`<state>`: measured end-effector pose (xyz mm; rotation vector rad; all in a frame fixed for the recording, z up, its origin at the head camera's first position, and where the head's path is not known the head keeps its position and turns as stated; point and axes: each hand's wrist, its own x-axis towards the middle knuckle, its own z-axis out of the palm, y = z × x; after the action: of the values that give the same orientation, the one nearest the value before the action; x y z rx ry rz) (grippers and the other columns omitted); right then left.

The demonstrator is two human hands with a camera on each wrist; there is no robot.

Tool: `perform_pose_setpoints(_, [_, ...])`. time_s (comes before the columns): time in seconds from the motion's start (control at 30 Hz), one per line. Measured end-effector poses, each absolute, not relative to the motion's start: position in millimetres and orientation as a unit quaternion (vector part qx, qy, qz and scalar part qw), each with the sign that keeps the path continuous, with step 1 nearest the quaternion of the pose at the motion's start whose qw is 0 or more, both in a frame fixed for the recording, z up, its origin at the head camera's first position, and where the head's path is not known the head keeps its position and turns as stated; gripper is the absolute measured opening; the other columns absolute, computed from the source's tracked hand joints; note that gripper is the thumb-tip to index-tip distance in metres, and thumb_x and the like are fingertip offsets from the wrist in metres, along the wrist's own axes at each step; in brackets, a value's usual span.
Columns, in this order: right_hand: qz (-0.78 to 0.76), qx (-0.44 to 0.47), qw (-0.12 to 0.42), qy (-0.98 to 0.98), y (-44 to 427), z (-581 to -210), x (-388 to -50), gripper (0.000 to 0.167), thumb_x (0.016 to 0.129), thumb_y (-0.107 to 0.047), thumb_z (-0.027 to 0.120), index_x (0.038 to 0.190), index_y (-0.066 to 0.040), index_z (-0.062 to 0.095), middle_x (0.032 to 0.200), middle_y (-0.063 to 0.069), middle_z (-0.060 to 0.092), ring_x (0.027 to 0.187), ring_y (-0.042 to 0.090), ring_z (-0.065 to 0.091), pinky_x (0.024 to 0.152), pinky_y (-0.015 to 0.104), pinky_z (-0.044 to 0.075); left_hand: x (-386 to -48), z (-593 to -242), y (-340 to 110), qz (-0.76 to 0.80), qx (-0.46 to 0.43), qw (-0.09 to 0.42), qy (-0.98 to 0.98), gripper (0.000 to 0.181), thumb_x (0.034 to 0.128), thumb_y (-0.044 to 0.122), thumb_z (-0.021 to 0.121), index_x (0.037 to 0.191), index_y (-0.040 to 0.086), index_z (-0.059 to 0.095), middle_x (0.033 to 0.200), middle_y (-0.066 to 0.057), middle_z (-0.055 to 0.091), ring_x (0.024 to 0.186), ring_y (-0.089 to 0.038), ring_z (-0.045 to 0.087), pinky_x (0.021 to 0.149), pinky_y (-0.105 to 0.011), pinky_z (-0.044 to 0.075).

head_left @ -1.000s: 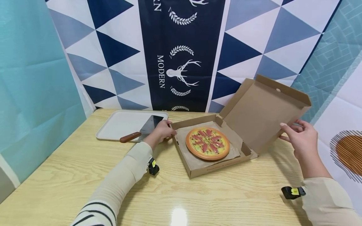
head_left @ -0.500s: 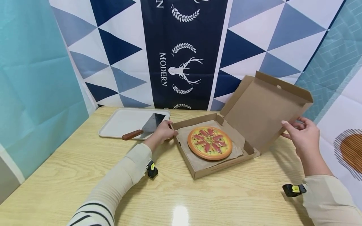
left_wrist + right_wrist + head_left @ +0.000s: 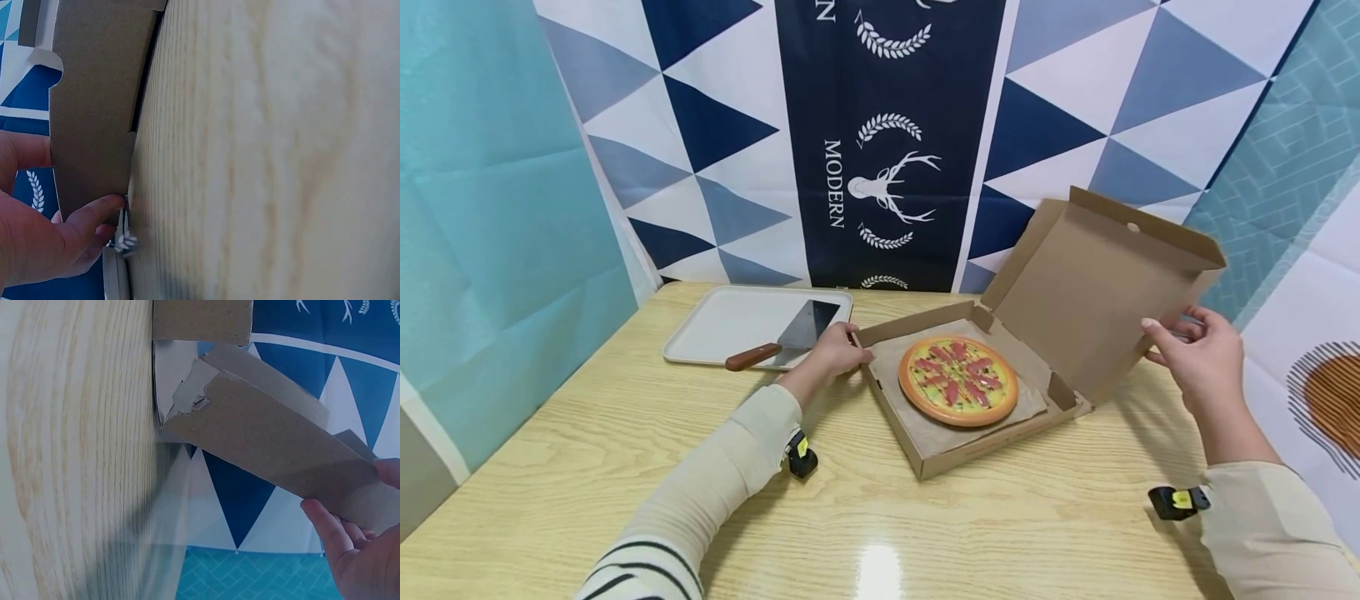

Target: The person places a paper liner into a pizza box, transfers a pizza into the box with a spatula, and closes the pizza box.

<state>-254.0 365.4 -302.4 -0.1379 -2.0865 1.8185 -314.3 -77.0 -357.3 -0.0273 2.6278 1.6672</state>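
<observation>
Your left hand (image 3: 835, 350), over the bench (image 3: 985, 537), grips the box (image 3: 981, 447) at its back-left corner; your right hand (image 3: 1212, 360) pinches the raised lid (image 3: 1097, 292). Tugging unevenly could slide the pizza (image 3: 958, 381) inside or rip the hinge corner (image 3: 192, 394), perhaps frayed.

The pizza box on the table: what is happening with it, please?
A person's left hand holds the left side of an open brown cardboard box, while the right hand holds its tilted lid. A round, orange-rimmed pizza lies inside on brown paper. A brown-handled spatula rests on a white rectangular tray.
</observation>
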Motion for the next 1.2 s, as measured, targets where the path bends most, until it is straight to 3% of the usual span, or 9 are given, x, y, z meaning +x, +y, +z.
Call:
perform_pose_setpoints(0.23, [0.614,-0.047,0.185,-0.766,362,-301,-256,0.085,0.089,-0.018,0.072,0.153,0.0,0.02,0.114,0.005,0.05,0.078,-0.01,0.058,0.06,0.016,0.053,-312,-360,-78,0.525,-0.007,0.01,0.851,0.06,0.0782,0.001,0.073,0.131,-0.007,0.046,0.116,-0.02,0.057,0.093,-0.021,0.055,0.072,-0.024,0.047])
perform_pose_setpoints(0.6, [0.564,-0.027,0.193,-0.803,360,-299,-258,0.079,0.092,-0.018,0.068,0.152,0.002,0.022,0.106,-0.008,0.049,0.081,-0.009,0.056,0.064,0.016,0.053,-306,-358,-77,0.504,-0.006,0.002,0.864,0.059,0.076,0.003,0.075,0.127,-0.006,0.047,0.117,-0.02,0.056,0.101,-0.024,0.056,0.086,-0.031,0.048])
perform_pose_setpoints(0.83, [0.532,-0.024,0.195,-0.823,360,-299,-261,0.078,0.093,-0.021,0.066,0.152,0.003,0.02,0.114,0.002,0.05,0.083,-0.011,0.054,0.065,0.015,0.053,-304,-359,-78,0.482,-0.005,-0.013,0.876,0.057,0.0729,0.006,0.076,0.122,-0.005,0.049,0.113,-0.018,0.057,0.101,-0.026,0.053,0.093,-0.034,0.045])
perform_pose_setpoints(1.2, [0.523,-0.016,0.202,-0.828,359,-299,-266,0.078,0.093,-0.021,0.066,0.151,0.005,0.021,0.112,-0.001,0.051,0.083,-0.013,0.054,0.065,0.015,0.053,-298,-358,-79,0.482,-0.002,-0.017,0.876,0.055,0.0723,0.008,0.078,0.117,-0.004,0.049,0.101,-0.013,0.055,0.091,-0.023,0.052,0.086,-0.034,0.045])
